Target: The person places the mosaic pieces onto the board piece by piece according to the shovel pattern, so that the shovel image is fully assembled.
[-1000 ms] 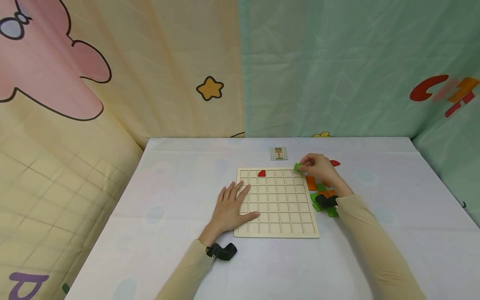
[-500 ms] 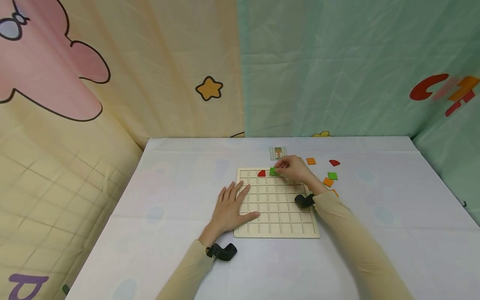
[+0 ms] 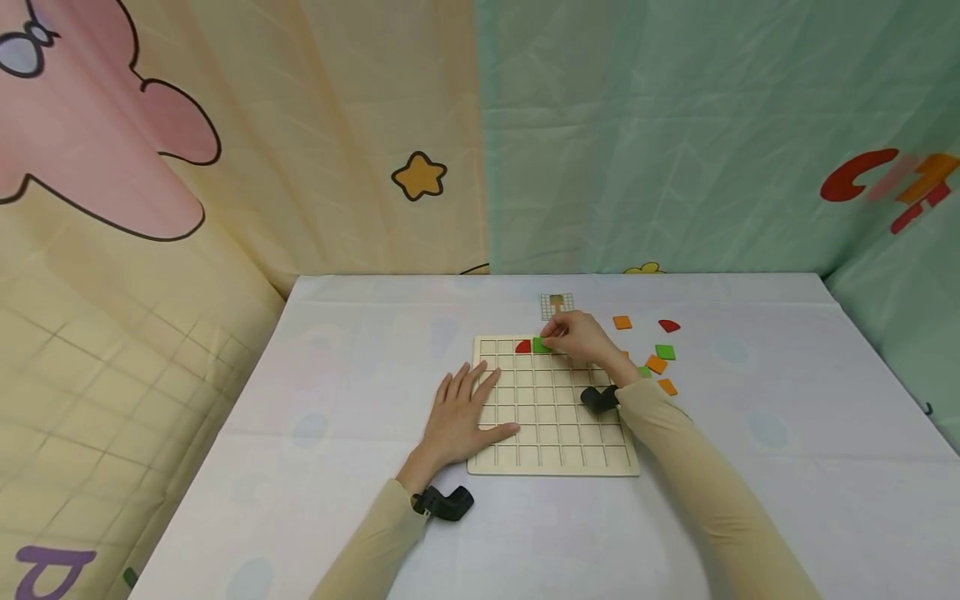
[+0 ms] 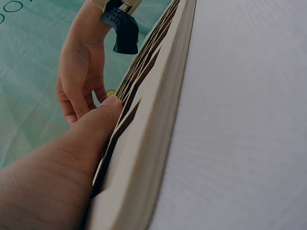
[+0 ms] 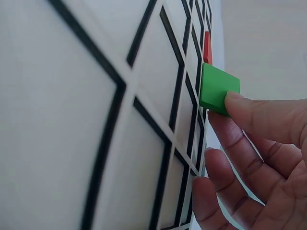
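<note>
Between thumb and fingers my right hand (image 3: 581, 337) pinches a green square tile (image 5: 217, 87) at the top row of the pale grid board (image 3: 555, 476). Just left of that tile a red quarter-round tile (image 3: 523, 347) lies in a top-row cell. In the right wrist view the green tile stands slightly tilted against the board's ridges; whether it sits in a cell I cannot tell. My left hand (image 3: 459, 417) rests with spread, straight fingers on the board's left side. The left wrist view shows its thumb (image 4: 103, 115) over the board's edge.
A small picture card (image 3: 557, 305) with a grid lies behind the board. To the right are loose tiles: an orange square (image 3: 622, 322), a red piece (image 3: 669, 326), a green square (image 3: 665, 352) and several others, some partly hidden by my right arm. Curtains hang behind the white-covered table (image 3: 360, 333).
My right hand has carried the green tile leftward from the board's top right corner to beside the red tile. My left hand has stayed in place.
</note>
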`<state>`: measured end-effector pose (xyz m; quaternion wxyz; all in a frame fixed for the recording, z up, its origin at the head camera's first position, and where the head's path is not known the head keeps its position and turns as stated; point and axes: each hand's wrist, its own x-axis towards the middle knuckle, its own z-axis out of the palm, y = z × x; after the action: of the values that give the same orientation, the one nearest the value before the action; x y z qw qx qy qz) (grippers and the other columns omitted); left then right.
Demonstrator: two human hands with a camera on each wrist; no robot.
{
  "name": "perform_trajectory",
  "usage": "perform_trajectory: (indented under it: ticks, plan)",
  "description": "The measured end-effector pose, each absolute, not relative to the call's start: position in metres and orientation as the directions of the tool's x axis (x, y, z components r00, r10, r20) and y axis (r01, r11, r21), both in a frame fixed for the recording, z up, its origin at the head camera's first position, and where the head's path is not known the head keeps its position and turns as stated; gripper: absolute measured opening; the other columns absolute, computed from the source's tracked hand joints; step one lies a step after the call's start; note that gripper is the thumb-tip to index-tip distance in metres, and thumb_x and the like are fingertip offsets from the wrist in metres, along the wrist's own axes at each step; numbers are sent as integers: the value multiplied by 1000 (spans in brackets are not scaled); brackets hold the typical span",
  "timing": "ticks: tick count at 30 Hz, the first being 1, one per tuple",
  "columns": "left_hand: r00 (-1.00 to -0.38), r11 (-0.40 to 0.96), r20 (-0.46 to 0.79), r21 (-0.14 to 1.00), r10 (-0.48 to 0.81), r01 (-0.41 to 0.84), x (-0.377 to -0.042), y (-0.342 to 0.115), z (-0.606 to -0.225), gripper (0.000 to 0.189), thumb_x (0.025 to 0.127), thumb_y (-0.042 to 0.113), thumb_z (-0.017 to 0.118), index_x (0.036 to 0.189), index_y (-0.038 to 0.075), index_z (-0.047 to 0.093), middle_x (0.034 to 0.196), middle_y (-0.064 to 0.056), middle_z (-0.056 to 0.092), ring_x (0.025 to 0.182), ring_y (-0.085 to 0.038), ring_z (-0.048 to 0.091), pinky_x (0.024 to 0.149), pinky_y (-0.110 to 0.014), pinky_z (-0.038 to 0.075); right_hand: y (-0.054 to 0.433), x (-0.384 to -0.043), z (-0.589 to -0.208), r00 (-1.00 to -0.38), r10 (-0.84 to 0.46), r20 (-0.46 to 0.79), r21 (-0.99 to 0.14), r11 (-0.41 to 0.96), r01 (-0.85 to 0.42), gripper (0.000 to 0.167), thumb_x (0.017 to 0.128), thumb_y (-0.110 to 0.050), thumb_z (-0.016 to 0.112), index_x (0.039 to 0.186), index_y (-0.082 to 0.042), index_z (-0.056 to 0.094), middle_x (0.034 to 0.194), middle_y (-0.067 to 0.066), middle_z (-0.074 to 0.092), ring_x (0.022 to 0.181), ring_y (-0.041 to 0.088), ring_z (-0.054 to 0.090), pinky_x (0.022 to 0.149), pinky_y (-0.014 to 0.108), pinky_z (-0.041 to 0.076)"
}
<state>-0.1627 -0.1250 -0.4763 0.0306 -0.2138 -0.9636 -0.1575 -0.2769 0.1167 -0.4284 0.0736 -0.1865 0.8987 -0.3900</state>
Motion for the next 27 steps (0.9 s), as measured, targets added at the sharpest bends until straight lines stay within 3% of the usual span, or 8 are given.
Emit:
perform_trajectory:
  ticks: [7, 14, 27]
  plan:
    - [-903, 855, 140, 290, 407, 430, -162, -125, -474, 89, 83, 70, 50, 151, 17, 29, 155, -7, 19, 142, -31, 10, 112, -48, 4, 116, -278, -426, -929, -370, -23, -724, 647, -239, 10, 88, -13, 68, 93, -4, 71, 82, 4, 65, 71, 21, 57, 64, 35, 47]
    - [-897, 842, 159, 309, 413, 442, -162, -125, -474, 89, 83, 69, 52, 150, 15, 30, 154, -9, 22, 141, -33, 12, 111, -50, 6, 114, -277, -423, -936, -347, -66, -690, 693, -208, 12, 86, -13, 69, 95, -5, 74, 92, 7, 68, 77, 23, 61, 68, 38, 48]
    - [-909, 862, 109, 290, 403, 417, -162, -125, -474, 89, 84, 71, 48, 152, 19, 25, 156, -5, 17, 142, -28, 7, 112, -46, 2, 118, -274, -425, -895, -444, -37, -669, 677, -307, 23, 85, -13, 70, 106, -4, 71, 99, 8, 66, 85, 24, 60, 74, 41, 49]
